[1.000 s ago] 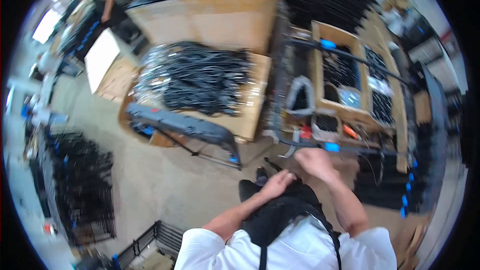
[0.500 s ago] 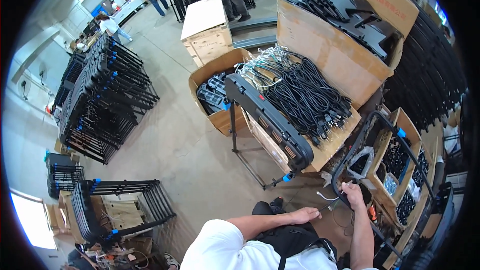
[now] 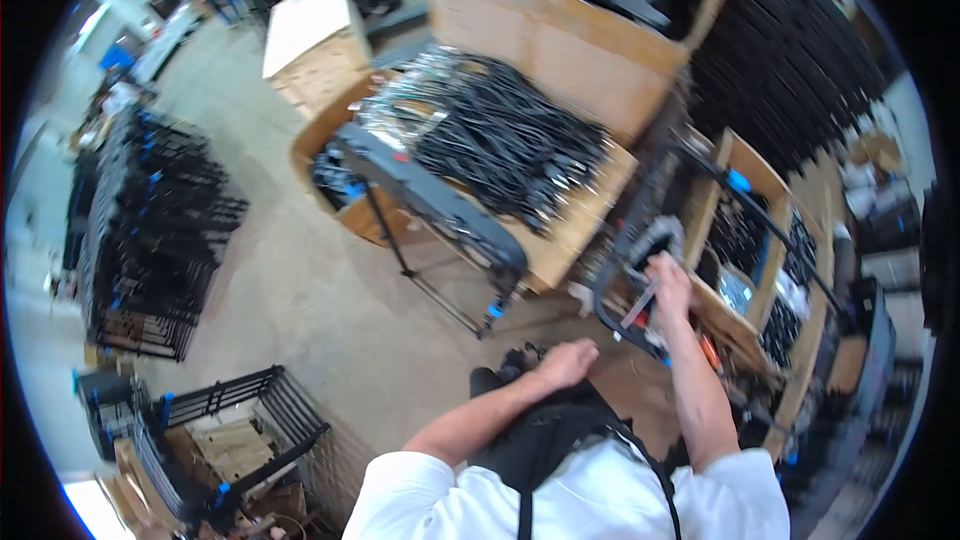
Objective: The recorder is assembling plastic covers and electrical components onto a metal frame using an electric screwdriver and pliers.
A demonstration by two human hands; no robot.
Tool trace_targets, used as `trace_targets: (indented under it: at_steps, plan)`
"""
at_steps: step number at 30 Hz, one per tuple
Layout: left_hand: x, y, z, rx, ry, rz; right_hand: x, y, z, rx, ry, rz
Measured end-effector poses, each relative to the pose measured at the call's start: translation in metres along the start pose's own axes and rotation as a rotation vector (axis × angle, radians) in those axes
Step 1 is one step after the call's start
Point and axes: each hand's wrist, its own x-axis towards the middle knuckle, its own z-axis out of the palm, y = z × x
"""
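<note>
My left hand point(image 3: 568, 362) hovers in front of my body, its fingers curled closed; whatever they may hold does not show. Farther forward, my right hand point(image 3: 672, 285) is over a black tubular frame point(image 3: 608, 315), beside a clear plastic bag point(image 3: 658, 236) in a wooden parts box. Its fingers look bent together, but motion smears them. A pale strip point(image 3: 637, 308) lies just below these fingers; I cannot tell whether they grip it. The black frame leans across the wooden parts box point(image 3: 735, 315), with a blue clip point(image 3: 738, 180) on its upper tube.
Ahead, black cables point(image 3: 500, 135) are heaped on cardboard. A long black housing on legs point(image 3: 430, 195) stands before them. Behind is a large carton point(image 3: 550, 35) of black panels. Racks of folded black frames point(image 3: 160, 230) stand left, more point(image 3: 230, 440) at lower left.
The view has swung right, and blur has grown. My left hand has come away from the cable near the frame. My right hand has moved forward to beside the plastic bag.
</note>
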Motion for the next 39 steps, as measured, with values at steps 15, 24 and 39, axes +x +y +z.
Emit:
trace_targets:
  at_steps: [15,24,39]
  plan:
    - [0.001,0.031,0.024,-0.920,-0.151,-0.299,-0.036,0.013,-0.044,-0.602,-0.614,-0.032]
    - [0.028,0.024,0.006,-0.486,0.013,-0.197,-0.031,0.011,-0.021,-0.028,-0.182,0.038]
    - [0.024,0.027,0.008,-0.995,-0.175,-0.369,0.002,-0.010,0.002,-0.303,-0.406,0.147]
